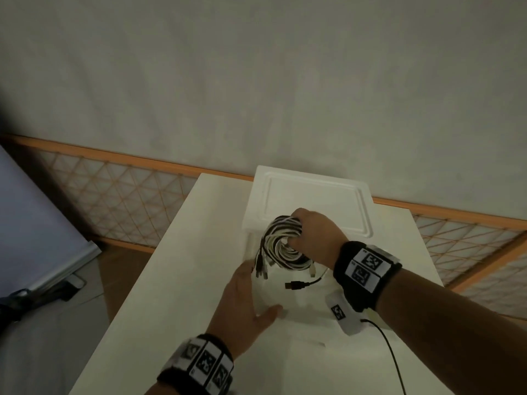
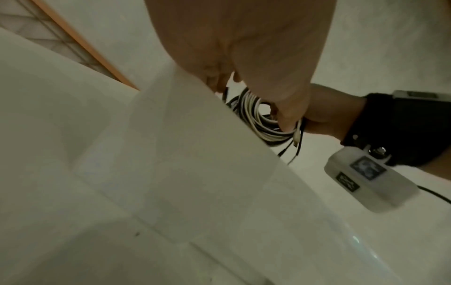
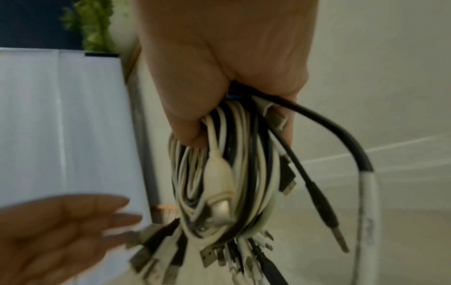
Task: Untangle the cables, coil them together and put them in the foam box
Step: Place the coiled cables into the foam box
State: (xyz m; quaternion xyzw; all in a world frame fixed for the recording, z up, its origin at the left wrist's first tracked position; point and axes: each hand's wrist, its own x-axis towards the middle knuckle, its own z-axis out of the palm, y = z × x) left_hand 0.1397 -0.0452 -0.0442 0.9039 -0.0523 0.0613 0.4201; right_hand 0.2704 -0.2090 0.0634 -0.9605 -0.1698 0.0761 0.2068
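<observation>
Left hand (image 1: 245, 303) held flat over white tabletop (image 1: 148, 295), fingers straight, nothing gripped. Cable coil (image 1: 282, 243), black and white, clenched in right hand (image 1: 313, 235) grip above foam box (image 1: 288, 306); plugs dangling. Box lid (image 1: 310, 203) laid beyond. Behind: orange-framed lattice panel (image 1: 119, 195), plain grey wall (image 1: 256, 81).

A coil of black and white cables (image 1: 283, 243), some ending in silver plugs, shows stark against a white foam box (image 1: 308, 206) on a cream-white table (image 1: 159, 295). Black wristbands (image 1: 368, 269) carry white tags printed with black square-patterned markers. Behind, an orange-framed panel (image 1: 119, 195) bears a pale diamond lattice below a grey-white wall (image 1: 256, 81). A green plant (image 3: 92, 23) stands out against dark blue in the right wrist view.
</observation>
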